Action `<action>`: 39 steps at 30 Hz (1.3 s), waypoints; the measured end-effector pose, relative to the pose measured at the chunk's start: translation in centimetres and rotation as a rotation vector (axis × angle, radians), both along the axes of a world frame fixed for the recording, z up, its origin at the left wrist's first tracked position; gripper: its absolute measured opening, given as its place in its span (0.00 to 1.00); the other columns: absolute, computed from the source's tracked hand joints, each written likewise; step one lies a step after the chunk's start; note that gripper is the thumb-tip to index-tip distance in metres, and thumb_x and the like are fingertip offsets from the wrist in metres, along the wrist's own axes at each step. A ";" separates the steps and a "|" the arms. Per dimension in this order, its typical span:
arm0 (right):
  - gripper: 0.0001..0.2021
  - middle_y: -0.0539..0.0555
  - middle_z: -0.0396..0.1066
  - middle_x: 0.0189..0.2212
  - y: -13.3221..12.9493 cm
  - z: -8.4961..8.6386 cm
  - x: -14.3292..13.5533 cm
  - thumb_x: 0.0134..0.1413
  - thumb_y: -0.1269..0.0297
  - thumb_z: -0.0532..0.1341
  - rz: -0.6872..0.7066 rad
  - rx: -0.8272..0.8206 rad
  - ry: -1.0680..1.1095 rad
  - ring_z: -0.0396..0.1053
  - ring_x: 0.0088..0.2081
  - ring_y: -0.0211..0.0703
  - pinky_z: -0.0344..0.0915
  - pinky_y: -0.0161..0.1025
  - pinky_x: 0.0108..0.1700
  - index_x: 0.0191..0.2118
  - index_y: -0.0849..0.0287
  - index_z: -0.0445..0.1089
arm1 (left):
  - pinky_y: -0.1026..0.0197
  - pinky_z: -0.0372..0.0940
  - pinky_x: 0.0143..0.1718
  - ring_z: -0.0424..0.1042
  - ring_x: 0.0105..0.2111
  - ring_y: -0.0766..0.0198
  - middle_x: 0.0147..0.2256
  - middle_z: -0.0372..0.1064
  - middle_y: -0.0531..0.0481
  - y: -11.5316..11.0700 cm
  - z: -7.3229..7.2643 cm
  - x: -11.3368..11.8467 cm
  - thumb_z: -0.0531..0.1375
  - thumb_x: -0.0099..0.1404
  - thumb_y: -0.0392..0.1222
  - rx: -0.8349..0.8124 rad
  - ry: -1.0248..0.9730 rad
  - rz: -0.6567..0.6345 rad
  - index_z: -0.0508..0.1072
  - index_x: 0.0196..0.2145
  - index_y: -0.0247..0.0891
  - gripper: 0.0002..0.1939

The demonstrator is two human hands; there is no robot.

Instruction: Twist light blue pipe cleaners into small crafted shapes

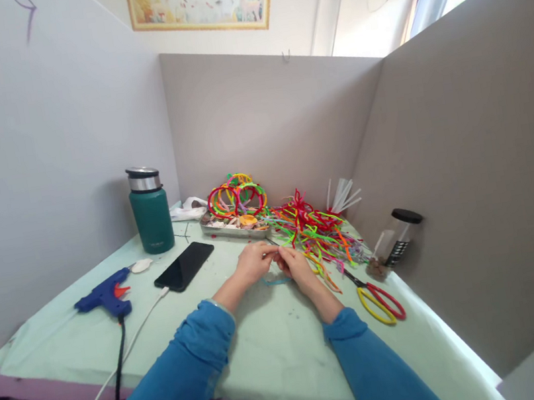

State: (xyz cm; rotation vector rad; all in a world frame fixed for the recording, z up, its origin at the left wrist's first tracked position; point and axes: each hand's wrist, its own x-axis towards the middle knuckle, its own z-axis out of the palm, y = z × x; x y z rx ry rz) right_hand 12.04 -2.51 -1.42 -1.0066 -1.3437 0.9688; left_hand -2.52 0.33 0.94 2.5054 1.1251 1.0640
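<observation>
Your left hand (251,264) and right hand (293,264) meet at mid-table, fingertips pinched together on a thin stem (270,245) that is too small here to name for sure; a blue pipe cleaner (278,281) lies on the cloth (270,353) just under your hands. Judge both as very light, soft-fuzzed wire: they bend wherever you press and keep the bend, so pinch close to the spot you mean to shape, and mind the cut ends, which are likely sharp. The fuzz gives good grip; slipping is unlikely. The loose pile (316,229) of cleaners sits just right of your right hand and will tangle if you drag through it. Scissors (380,300) lie near your right forearm, a jar (397,244) beyond them by the partition. A phone (185,265) and glue gun (105,296) with its cords lie to your left, a flask (150,211) and tray (233,226) behind. Open cloth lies toward you, between your sleeves.
</observation>
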 end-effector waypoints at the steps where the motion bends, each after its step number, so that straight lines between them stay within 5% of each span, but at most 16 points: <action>1: 0.21 0.46 0.57 0.16 0.0 0.0 0.0 0.49 0.43 0.57 -0.001 -0.001 0.003 0.49 0.17 0.33 0.42 0.34 0.19 0.25 0.58 0.65 | 0.67 0.61 0.34 0.67 0.30 0.66 0.29 0.72 0.51 0.0 0.0 0.0 0.54 0.62 0.38 -0.002 -0.002 0.003 0.79 0.40 0.44 0.15; 8: 0.19 0.46 0.58 0.16 0.0 0.0 -0.1 0.49 0.46 0.57 -0.007 -0.005 -0.004 0.49 0.17 0.33 0.44 0.34 0.19 0.24 0.59 0.65 | 0.67 0.61 0.37 0.69 0.33 0.67 0.36 0.76 0.51 -0.3 0.3 0.2 0.55 0.61 0.35 -0.021 -0.061 -0.014 0.78 0.40 0.40 0.13; 39: 0.17 0.47 0.60 0.19 0.4 -1.0 0.2 0.59 0.53 0.50 -0.087 0.190 -0.284 0.56 0.21 0.36 0.53 0.34 0.25 0.24 0.57 0.61 | 0.66 0.63 0.39 0.71 0.34 0.66 0.36 0.77 0.51 0.4 -0.1 -0.1 0.56 0.62 0.42 -0.047 -0.142 -0.028 0.79 0.41 0.42 0.13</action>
